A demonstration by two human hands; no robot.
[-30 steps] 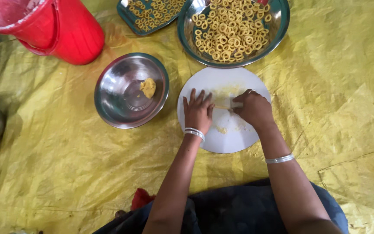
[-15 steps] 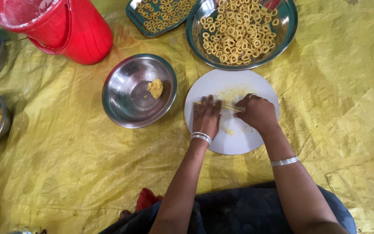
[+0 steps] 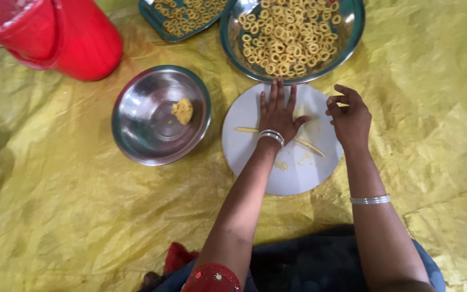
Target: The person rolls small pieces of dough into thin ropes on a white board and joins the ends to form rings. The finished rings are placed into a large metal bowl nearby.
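A round white board [image 3: 249, 157] lies on the yellow sheet in front of me. My left hand [image 3: 278, 111] presses flat on it, fingers spread and pointing away. A thin yellow dough rope [image 3: 306, 145] runs across the board and passes under my wrist. My right hand [image 3: 348, 116] hovers at the board's right edge with its fingers loosely curled, holding nothing that I can see. Both wrists carry silver bangles.
A steel bowl [image 3: 147, 135] with a lump of yellow dough [image 3: 182, 111] sits left of the board. Beyond it stand a steel dish [image 3: 352, 38] of dough rings, a tray [image 3: 158, 24] of more rings, and a red bucket [image 3: 55, 35]. A yellow plastic sheet [image 3: 55, 216] covers the floor.
Both hands were bunched together on a lump of dough; now the left hand is stretched flat and forward, a long thin rope lies on the board, and the right hand has lifted aside.
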